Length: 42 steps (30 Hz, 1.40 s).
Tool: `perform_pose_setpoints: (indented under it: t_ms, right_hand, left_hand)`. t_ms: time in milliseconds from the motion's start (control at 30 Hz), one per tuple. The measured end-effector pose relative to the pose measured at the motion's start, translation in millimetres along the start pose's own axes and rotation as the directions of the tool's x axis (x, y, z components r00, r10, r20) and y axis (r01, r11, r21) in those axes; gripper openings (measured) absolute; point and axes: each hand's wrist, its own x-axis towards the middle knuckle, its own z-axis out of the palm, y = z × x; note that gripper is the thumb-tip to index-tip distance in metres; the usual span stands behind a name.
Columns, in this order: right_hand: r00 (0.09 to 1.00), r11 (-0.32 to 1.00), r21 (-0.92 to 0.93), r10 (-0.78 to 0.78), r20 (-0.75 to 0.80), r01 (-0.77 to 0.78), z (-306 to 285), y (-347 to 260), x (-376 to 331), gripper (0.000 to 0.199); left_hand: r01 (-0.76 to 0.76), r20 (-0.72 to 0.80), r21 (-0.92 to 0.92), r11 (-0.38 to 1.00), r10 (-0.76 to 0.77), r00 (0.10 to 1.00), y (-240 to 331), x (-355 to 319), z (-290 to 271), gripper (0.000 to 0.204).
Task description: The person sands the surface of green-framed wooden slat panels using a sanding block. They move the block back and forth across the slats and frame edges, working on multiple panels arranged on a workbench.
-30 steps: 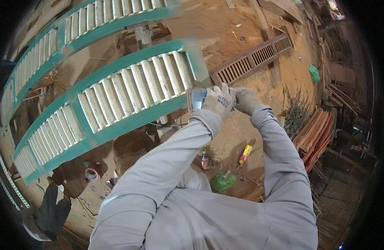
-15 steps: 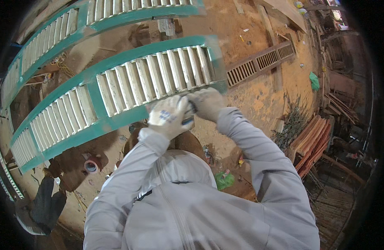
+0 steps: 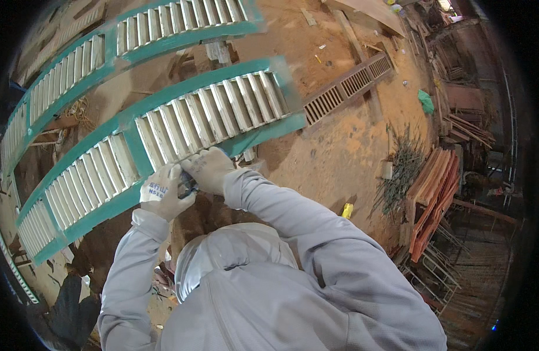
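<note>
A green louvred shutter panel (image 3: 146, 153) with whitish slats lies before me. My left hand (image 3: 164, 193), in a white work glove, is at the panel's near edge, by the crosspiece between two slat sections. Its fingers curl in against a small dark object (image 3: 187, 183) whose kind I cannot make out. Close beside it, my right hand (image 3: 209, 170), also gloved, has its fingers bent down at the same edge. The dark object lies between both hands. The gloves hide most of the fingertips.
Behind lies a second green louvred panel (image 3: 110, 50). A brown slatted frame (image 3: 345, 88) rests on the ground at the right. Farther right are a heap of thin sticks (image 3: 407, 169) and stacked reddish boards (image 3: 434, 199). A dark glove-like shape (image 3: 70, 310) is at lower left.
Both hands have moved left along the panel's near edge, from near its right end to the crosspiece. The dark object between them has moved along too. The view has shifted slightly.
</note>
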Motion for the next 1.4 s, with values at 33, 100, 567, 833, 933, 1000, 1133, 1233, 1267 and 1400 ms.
perform_pose_setpoints:
  t_ms: [33, 100, 567, 833, 933, 1000, 1133, 1233, 1267, 1400]
  right_hand:
    - [0.999, 1.0, -0.009, 0.017, 0.034, -0.017, -4, 5, -3, 0.023]
    - [0.994, 0.998, -0.029, 0.051, 0.102, -0.048, -16, 25, -14, 0.024]
    - [0.979, 0.975, -0.168, 0.167, 0.114, -0.146, -77, 251, -135, 0.035]
    - [0.945, 0.949, -0.273, 0.228, 0.236, -0.161, -117, 368, -181, 0.038]
    - [0.961, 0.933, -0.352, 0.16, 0.223, -0.074, -119, 381, -178, 0.036]
    - [0.97, 0.935, -0.352, 0.123, 0.212, -0.042, -116, 368, -170, 0.033]
    - [0.953, 0.954, -0.297, 0.114, 0.281, -0.026, -100, 318, -147, 0.028]
    - [0.957, 0.969, -0.24, 0.125, 0.263, -0.06, -85, 266, -130, 0.027]
    - [0.954, 0.972, -0.224, 0.131, 0.271, -0.07, -81, 248, -121, 0.027]
    - [0.972, 0.993, -0.104, 0.078, 0.223, -0.056, -54, 178, -85, 0.021]
  left_hand:
    - [0.01, 0.013, 0.004, 1.0, -0.01, 1.0, 5, 5, 3, 0.062]
    - [0.029, 0.038, 0.011, 1.0, -0.03, 0.999, 21, 22, 13, 0.064]
    - [-0.092, 0.035, -0.093, 0.991, 0.096, 0.995, 203, 196, 91, 0.059]
    - [-0.077, 0.029, -0.184, 0.98, 0.084, 0.996, 293, 283, 133, 0.062]
    - [-0.059, -0.001, -0.177, 0.982, 0.06, 0.998, 298, 288, 134, 0.06]
    - [-0.039, -0.034, -0.196, 0.98, 0.033, 0.999, 288, 278, 135, 0.059]
    - [-0.038, -0.083, -0.172, 0.984, 0.024, 0.996, 250, 232, 126, 0.063]
    - [-0.068, -0.076, -0.175, 0.982, 0.056, 0.996, 209, 195, 111, 0.065]
    - [-0.067, -0.042, -0.175, 0.982, 0.06, 0.997, 194, 184, 101, 0.065]
    - [-0.029, 0.047, -0.146, 0.989, 0.037, 0.998, 135, 133, 59, 0.069]
